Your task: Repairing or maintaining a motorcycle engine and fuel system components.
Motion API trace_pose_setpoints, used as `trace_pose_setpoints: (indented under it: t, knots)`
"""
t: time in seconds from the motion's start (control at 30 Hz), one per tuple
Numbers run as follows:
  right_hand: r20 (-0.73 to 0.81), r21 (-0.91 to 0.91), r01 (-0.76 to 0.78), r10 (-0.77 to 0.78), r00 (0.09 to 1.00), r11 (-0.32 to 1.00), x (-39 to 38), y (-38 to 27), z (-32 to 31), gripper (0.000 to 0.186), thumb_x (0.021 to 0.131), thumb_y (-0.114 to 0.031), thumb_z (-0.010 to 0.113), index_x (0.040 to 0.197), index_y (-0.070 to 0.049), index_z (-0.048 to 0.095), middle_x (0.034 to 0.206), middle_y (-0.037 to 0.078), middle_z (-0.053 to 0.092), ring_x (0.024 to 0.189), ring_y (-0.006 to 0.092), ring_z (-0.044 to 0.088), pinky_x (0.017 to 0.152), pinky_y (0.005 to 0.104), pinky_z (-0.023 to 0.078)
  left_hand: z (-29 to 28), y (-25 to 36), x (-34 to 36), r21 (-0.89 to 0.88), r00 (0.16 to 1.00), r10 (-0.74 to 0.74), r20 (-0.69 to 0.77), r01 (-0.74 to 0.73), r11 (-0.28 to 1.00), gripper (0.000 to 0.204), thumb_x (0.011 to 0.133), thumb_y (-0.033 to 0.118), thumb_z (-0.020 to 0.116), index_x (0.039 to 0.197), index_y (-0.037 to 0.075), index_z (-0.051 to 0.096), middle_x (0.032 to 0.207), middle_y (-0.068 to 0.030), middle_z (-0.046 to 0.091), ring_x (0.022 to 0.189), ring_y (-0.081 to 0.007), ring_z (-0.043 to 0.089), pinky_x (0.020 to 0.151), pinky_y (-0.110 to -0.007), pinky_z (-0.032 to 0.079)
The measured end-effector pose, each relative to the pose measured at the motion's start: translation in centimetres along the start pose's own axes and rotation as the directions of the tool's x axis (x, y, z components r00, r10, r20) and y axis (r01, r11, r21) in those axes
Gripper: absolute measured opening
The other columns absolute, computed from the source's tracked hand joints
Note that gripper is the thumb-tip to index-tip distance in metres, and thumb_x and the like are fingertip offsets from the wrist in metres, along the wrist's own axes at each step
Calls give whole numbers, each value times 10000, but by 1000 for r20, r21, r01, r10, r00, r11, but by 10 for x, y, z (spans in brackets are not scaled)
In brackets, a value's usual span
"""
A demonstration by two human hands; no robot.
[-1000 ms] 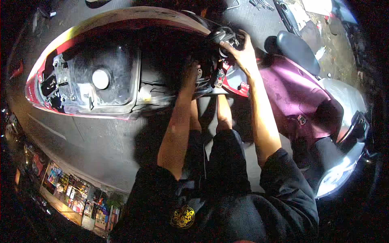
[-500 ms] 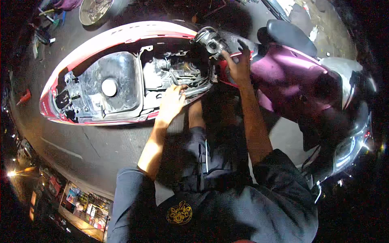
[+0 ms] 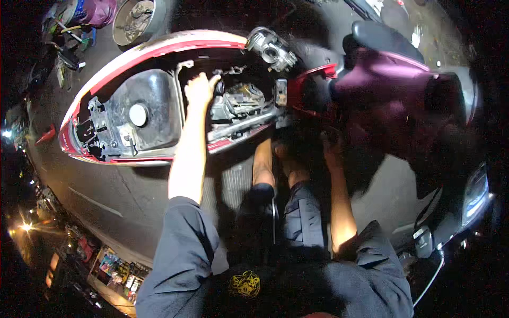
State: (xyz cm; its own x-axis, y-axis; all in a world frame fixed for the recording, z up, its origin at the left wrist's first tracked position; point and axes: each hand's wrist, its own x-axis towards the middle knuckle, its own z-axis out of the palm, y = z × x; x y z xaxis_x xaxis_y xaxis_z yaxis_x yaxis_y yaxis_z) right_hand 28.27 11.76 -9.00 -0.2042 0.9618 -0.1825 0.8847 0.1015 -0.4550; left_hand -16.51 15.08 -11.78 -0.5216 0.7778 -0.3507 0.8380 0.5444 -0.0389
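The opened red scooter body [image 3: 122,50] holds a black under-seat tank [image 3: 156,95] with a white cap [image 3: 138,115] and, right of it, exposed engine parts [image 3: 238,103]. My left hand [image 3: 200,87] is curled at the compartment's left side, beside the divider; what its fingers grip is hidden. A silver carburetor-like metal part [image 3: 270,50] sits at the upper right end of the opening, away from both hands. My right hand [image 3: 331,143] hangs low in shadow, right of the opening and below the red panel [image 3: 313,85]; its finger state is unclear.
A purple scooter [image 3: 387,95] with a dark seat [image 3: 382,34] stands at the right. Behind are a round metal basin [image 3: 119,32] with items in it and loose tools [image 3: 71,34]. A red object [image 3: 45,134] lies far left, and a lit storefront [image 3: 119,275] shows lower left.
My left hand has moved up and left within the compartment. My right hand has left the metal part and dropped downward. That part stays at the opening's end.
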Motion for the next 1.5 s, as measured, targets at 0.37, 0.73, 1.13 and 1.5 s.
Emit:
trace_pose_setpoints:
  t: [0.37, 0.73, 1.13, 1.5]
  knots:
    - [306, 454, -373, 252, 918, 809, -78, 75, 19, 319, 916, -242, 555, 1143, -18, 564, 1144, 95, 591, 1033, 217, 558, 911, 379, 435, -18, -6, 19, 297, 981, 103, 162, -148, 943, 759, 774, 762, 378, 791, 73, 698, 741, -137, 679, 702, -278, 683, 603, -398, 531]
    - [312, 569, -352, 201, 928, 743, -106, 74, 37, 259, 926, -198, 539, 1082, 8, 560, 955, 76, 642, 797, 171, 630, 680, 323, 527, -39, 11, -15, 11, 985, 39, 167, -41, 999, 746, 827, 587, 527, 1333, 52, 409, 1370, -196, 422, 1274, -375, 387, 1009, -571, 309]
    - [505, 442, -652, 430, 748, 615, -99, -31, -12, 207, 883, -160, 597, 1049, -37, 591, 858, 53, 635, 702, 111, 605, 572, 235, 470, -16, 29, -171, -397, 925, 379, 43, -332, 856, 631, 849, 496, 538, 1288, 49, 472, 1327, -230, 435, 1231, -383, 410, 1055, -540, 269]
    - [505, 504, -599, 350, 789, 622, -95, -64, 3, 201, 875, -122, 613, 1042, -19, 572, 830, 28, 608, 676, 80, 577, 556, 199, 444, -34, 25, -163, -421, 937, 350, 15, -311, 852, 496, 804, 332, 619, 1202, 52, 525, 1186, -175, 525, 1132, -326, 492, 955, -444, 406]
